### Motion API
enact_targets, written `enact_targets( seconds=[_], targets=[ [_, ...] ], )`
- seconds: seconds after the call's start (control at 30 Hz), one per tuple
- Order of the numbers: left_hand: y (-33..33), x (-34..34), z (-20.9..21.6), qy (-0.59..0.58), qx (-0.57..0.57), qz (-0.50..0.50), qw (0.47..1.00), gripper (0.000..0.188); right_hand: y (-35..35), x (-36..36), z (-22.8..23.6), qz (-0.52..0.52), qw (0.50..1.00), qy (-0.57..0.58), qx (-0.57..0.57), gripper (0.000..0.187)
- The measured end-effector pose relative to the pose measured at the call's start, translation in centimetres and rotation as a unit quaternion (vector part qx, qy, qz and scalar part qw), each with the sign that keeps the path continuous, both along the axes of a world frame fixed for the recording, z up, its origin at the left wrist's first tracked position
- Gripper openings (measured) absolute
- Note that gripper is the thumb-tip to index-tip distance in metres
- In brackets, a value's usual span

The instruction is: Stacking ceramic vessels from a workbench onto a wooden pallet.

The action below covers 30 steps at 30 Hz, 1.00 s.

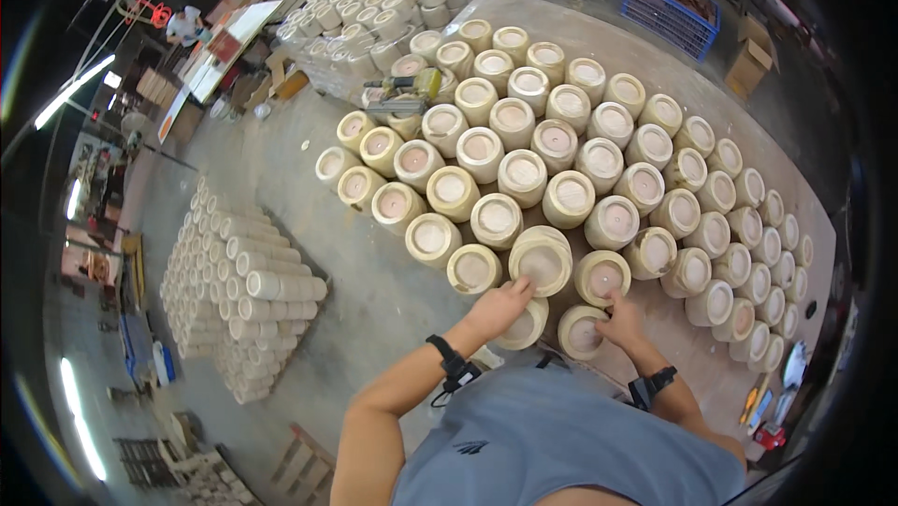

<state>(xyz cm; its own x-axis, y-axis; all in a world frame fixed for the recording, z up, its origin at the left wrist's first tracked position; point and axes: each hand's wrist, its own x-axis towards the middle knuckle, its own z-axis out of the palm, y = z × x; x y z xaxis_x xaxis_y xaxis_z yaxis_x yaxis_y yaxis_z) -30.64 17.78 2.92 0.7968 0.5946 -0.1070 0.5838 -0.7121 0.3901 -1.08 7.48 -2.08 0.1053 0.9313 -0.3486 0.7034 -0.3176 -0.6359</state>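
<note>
Rows of round, pale wooden pots with recessed tops cover the table. One wooden pot (541, 259) looks larger and higher than those around it. My left hand (505, 308) has its fingers closed at this pot's near rim, above another pot (524, 326). My right hand (620, 321) is curled against the right side of a near pot (581, 332). Its fingertips also lie close to the pot (602, 278) just beyond. Parts of both hands' grips are hidden by the fingers. Dark bands with small devices sit on both wrists.
A yellow-green nail gun (421, 85) lies on pots at the far left. More pots are stacked on the floor at left (248, 286) and behind the table (374, 10). A blue crate (669, 10) and a cardboard box (751, 55) stand far right. Small tools (756, 408) lie near right.
</note>
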Motion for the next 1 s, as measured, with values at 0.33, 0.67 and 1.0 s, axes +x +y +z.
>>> enact_targets(
  seconds=[0.33, 0.67, 1.0],
  targets=[
    [-7.5, -13.8, 6.3, -0.099, 0.037, 0.265, 0.958, 0.046, 0.3, -6.6, 8.2, 0.039, 0.996, -0.051, 0.056, 0.052],
    [-19.7, -34.6, 2.5, -0.053, 0.098, 0.465, 0.878, 0.029, 2.7, -29.0, 12.1, 0.175, 0.983, 0.031, 0.044, 0.052],
    [-34.7, -50.9, -1.1, 0.021, 0.118, 0.681, 0.722, 0.022, 6.3, -57.1, 8.1, 0.47, 0.88, 0.056, 0.043, 0.045]
  ],
)
